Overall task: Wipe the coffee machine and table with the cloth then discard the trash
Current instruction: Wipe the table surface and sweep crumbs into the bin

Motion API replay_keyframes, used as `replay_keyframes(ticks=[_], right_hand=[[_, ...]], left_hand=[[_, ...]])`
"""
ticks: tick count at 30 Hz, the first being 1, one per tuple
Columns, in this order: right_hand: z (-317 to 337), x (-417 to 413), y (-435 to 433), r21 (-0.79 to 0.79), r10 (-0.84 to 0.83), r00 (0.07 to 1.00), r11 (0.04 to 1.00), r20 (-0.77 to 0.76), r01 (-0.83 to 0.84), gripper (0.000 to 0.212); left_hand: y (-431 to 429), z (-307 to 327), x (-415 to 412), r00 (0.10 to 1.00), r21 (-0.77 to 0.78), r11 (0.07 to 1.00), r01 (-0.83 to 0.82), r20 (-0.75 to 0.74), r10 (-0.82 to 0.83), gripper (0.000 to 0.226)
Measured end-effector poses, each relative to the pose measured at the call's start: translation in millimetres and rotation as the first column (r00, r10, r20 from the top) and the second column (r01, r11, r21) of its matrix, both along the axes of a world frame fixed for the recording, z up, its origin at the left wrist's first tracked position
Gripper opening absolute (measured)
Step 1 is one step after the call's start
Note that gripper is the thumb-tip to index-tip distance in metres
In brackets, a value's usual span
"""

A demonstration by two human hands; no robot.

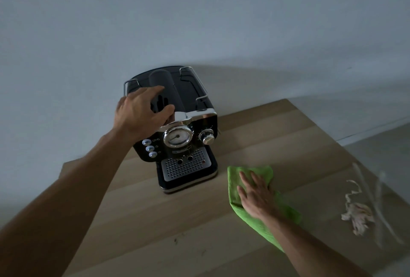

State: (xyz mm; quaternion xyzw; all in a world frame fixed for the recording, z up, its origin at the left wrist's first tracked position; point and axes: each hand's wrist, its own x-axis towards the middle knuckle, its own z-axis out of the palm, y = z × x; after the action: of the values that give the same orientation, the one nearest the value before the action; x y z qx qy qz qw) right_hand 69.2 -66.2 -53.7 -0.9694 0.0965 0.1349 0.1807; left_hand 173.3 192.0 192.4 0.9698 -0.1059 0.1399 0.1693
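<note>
Pale wood worktop (155, 221) against a grey wall, dim light. Black coffee machine (188, 143) stands at the back, dial facing the camera. Left hand (139, 114) rests on its top, fingers spread and loosely bent, holding nothing. Right hand (255, 197) lies flat, fingers straight, pressing the green cloth (261, 171) onto the worktop just right of the machine. Crumpled paper trash (359, 212) lies near the right edge
</note>
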Motion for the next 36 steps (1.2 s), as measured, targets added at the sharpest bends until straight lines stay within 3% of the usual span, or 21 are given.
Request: replay_keyframes(ticks=[5,8,11,15,18,20,22,25,27,30,31,33,36], right_hand=[[5.6,-12.1,-18.7,-0.011,-0.005,0.996,1.0,0.087,0.006,0.052],[6.9,-19.5,-32.0,-0.046,-0.009,0.992,0.999,0.123,0.015,0.052],[5.2,-24.8,-45.0,-0.064,-0.003,0.994,0.998,0.109,0.01,0.053],[-3.5,-37.8,-56.2,-0.061,-0.012,0.996,0.998,0.091,0.018,0.064],[-12.0,-51.0,-63.2,-0.053,0.0,0.996,0.999,0.086,0.005,0.087],[-16.4,-59.9,-71.7,-0.051,0.008,0.996,0.999,0.092,-0.003,0.09],[-17.4,-66.1,-82.8,-0.077,0.032,0.995,0.997,0.097,-0.025,0.078],[-17.0,-61.9,-101.4,-0.132,0.067,0.993,0.99,0.1,-0.053,0.068],[-11.6,-55.2,-112.6,-0.14,0.051,0.994,0.989,0.1,-0.037,0.069],[4.1,-51.0,-121.4,-0.135,0.073,0.996,0.989,0.049,-0.066,0.081],[8.9,-52.5,-122.9,-0.127,0.069,0.998,0.99,-0.007,-0.069,0.082],[16.4,-57.1,-121.8,-0.141,0.048,0.994,0.988,-0.093,-0.061,0.084],[24.2,-64.4,-112.5,-0.144,-0.006,0.98,0.989,-0.197,-0.023,0.087]], left_hand=[[-48.0,-23.4,-52.0,0.91,-0.146,0.938,0.313,0.329,-0.252,0.042],[-77.9,-58.1,-81.7,0.848,-0.127,0.879,0.459,0.357,-0.391,0.032],[-100.5,-105.7,-96.5,0.857,-0.105,0.861,0.498,0.21,-0.47,0.03],[-122.5,-167.4,-95.7,0.896,-0.037,0.907,0.419,-0.146,-0.42,0.036],[-131.5,-201.1,-90.1,0.784,0.099,0.86,0.501,-0.473,-0.403,0.057],[-133.0,-218.5,-87.8,0.733,0.206,0.802,0.561,-0.573,-0.366,0.081],[-129.2,-232.4,-88.9,0.762,0.317,0.776,0.546,-0.572,-0.303,0.08],[-127.9,-239.7,-100.1,0.861,0.417,0.776,0.473,-0.404,-0.308,0.057],[-130.2,-241.2,-100.8,0.903,0.44,0.795,0.417,-0.301,-0.307,0.047],[-138.4,-231.8,-87.1,0.928,0.395,0.849,0.35,-0.271,-0.256,0.025],[-141.8,-229.4,-80.6,0.924,0.346,0.869,0.354,-0.271,-0.269,0.024],[-151.3,-227.5,-69.8,0.87,0.263,0.854,0.449,-0.344,-0.352,0.046],[-164.9,-233.2,-59.1,0.729,0.285,0.705,0.649,-0.497,-0.471,0.064]])
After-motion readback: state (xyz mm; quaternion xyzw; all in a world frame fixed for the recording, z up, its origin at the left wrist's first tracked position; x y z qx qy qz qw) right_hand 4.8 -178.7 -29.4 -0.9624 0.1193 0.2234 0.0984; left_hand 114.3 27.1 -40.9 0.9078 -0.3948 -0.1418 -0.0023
